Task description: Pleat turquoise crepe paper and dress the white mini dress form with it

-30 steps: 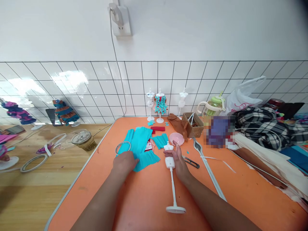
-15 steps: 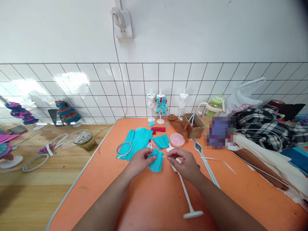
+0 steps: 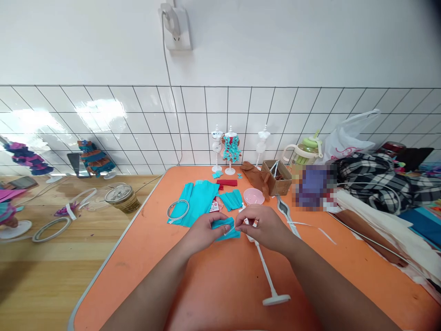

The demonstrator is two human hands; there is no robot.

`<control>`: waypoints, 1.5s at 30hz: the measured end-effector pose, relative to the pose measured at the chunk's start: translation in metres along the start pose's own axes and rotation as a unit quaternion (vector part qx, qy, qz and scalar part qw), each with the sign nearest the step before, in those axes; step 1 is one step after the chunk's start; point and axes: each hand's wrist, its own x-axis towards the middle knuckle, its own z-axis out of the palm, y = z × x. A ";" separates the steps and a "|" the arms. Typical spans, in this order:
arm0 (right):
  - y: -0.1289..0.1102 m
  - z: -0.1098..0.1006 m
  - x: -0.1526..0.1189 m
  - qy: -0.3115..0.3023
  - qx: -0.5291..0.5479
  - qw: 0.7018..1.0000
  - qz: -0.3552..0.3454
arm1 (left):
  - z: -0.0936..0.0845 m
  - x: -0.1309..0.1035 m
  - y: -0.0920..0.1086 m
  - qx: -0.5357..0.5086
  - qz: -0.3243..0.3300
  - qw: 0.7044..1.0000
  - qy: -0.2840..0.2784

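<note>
My left hand (image 3: 208, 230) pinches a small turquoise crepe-like piece (image 3: 233, 233) between thumb and fingers. Close beside it, my right hand (image 3: 260, 227) is closed in a pinch at the piece's right edge, on a thin white strip mostly hidden by the fingertips. Under and behind the right hand lies a white mini dress form on a stand (image 3: 265, 271), tipped over, its round base toward me. Beyond the hands are a larger turquoise sheet (image 3: 201, 195) with a roll of white tape (image 3: 178, 211) on it, and another turquoise piece (image 3: 231, 200).
A pink bowl (image 3: 254, 196), a cardboard box (image 3: 277, 184), brown fabric (image 3: 255, 177) and red pieces (image 3: 227, 183) lie farther back. Several small dress forms (image 3: 230, 149) stand by the tiled wall. At right are a grey zipper-like strip (image 3: 285, 211) and piled fabric (image 3: 365, 184).
The turquoise piece has turned and tilted, its right edge now extending beneath my right fingertips. My right hand has come slightly left, closer to my left hand.
</note>
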 end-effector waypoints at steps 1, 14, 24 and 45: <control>0.000 0.000 0.001 -0.005 0.001 1.000 -0.002 | 0.000 0.000 0.001 -0.001 -0.001 1.000 -0.005; 0.002 0.015 0.002 0.043 -0.055 0.997 0.036 | 0.001 -0.003 0.007 -0.012 -0.005 1.000 -0.005; -0.003 0.015 0.004 0.028 -0.076 0.994 0.066 | 0.001 -0.002 0.007 0.004 -0.004 1.000 -0.006; 0.011 0.016 0.002 0.017 0.020 0.992 0.120 | -0.002 -0.003 0.006 -0.002 0.054 0.998 -0.031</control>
